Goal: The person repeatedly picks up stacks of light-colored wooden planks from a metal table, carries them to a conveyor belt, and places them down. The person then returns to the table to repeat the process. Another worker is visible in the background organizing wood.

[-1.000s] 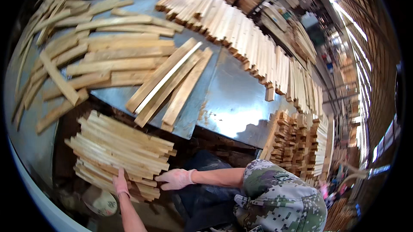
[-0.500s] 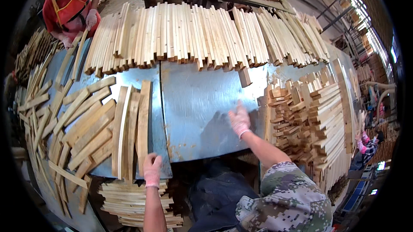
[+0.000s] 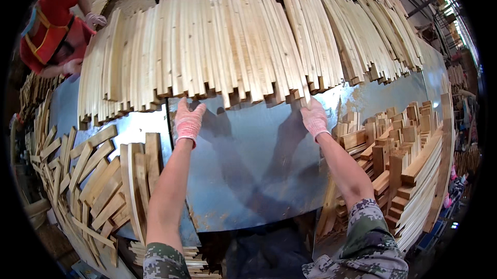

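Nearest to the view, two camouflage sleeves (image 3: pixel 165 262) enter from the lower edge, with some dark clothing (image 3: pixel 264 253) between them. A stack of pale strips (image 3: pixel 199 266) lies below the counter's edge, partly hidden by the left forearm. The counter (image 3: pixel 217 211) is of bluish metal and carries shadows of both arms. On its left side are loose boards (image 3: pixel 106 191), lying in different directions; on its right side there is a dense pile of wooden pieces (image 3: pixel 381 157).

Farther, the gloved left hand (image 3: pixel 188 121) is released, thumb and fingers apart, at the near ends of a long row of wooden strips (image 3: pixel 222 46). The gloved right hand (image 3: pixel 313 117) is at the end of one strip in this row; I cannot tell if it grasps it. The row lies across the far part of the counter, side by side, with uneven ends. Beyond its left end is a person in red (image 3: pixel 59 15).
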`<act>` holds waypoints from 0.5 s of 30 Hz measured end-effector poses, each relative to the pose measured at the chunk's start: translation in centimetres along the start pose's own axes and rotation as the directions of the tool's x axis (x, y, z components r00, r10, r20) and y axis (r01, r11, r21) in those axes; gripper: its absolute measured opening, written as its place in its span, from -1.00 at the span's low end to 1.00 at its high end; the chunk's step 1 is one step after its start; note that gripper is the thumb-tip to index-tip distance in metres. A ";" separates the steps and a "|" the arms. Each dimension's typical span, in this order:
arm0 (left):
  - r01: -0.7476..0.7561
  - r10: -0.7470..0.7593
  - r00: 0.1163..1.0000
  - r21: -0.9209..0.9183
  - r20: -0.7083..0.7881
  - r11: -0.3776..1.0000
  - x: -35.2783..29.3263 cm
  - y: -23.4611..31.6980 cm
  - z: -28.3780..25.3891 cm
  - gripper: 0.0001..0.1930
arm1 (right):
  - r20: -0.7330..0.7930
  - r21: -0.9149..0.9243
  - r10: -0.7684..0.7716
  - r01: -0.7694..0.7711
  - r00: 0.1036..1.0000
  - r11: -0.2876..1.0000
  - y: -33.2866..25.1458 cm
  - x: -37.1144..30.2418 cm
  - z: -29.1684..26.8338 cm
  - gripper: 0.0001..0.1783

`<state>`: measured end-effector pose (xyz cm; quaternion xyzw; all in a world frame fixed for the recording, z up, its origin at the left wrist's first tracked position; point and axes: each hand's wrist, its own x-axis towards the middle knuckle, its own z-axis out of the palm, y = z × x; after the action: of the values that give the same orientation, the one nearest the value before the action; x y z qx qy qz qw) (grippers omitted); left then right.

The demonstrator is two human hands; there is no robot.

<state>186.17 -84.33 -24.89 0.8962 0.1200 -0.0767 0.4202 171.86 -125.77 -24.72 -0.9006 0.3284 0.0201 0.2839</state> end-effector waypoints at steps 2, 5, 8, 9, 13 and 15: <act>0.022 -0.021 1.000 0.048 -0.006 0.999 0.9 3.4 0.7 -0.18 | 0.032 -0.073 0.070 -0.067 0.997 0.995 -0.8 2.1 -0.3 -0.49; 0.040 -0.020 0.994 0.189 -0.107 0.981 3.0 3.0 1.7 -0.33 | 0.049 -0.166 0.091 -0.082 0.995 0.983 -2.4 3.6 -0.2 -0.52; 0.106 -0.097 0.994 0.358 -0.044 0.928 2.8 5.6 1.1 -0.26 | 0.153 -0.283 0.138 -0.091 0.979 0.955 -3.9 4.2 -1.5 -0.55; 0.113 -0.118 0.993 0.381 -0.009 0.918 2.5 6.5 0.6 -0.27 | 0.166 -0.294 0.169 -0.115 0.972 0.949 -4.1 4.6 -1.7 -0.55; 0.111 -0.112 0.993 0.380 -0.019 0.918 1.0 8.5 0.9 -0.17 | 0.194 -0.336 0.184 -0.111 0.964 0.935 -4.0 5.1 -1.3 -0.55; 0.090 -0.068 0.995 0.344 -0.075 0.935 1.1 7.3 1.5 -0.13 | 0.198 -0.340 0.141 -0.067 0.970 0.938 -4.1 5.0 -1.4 -0.54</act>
<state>189.18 -89.87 -20.70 0.9526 0.1536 -0.0857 0.2482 177.99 -126.86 -22.64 -0.9090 0.3344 0.1890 0.1618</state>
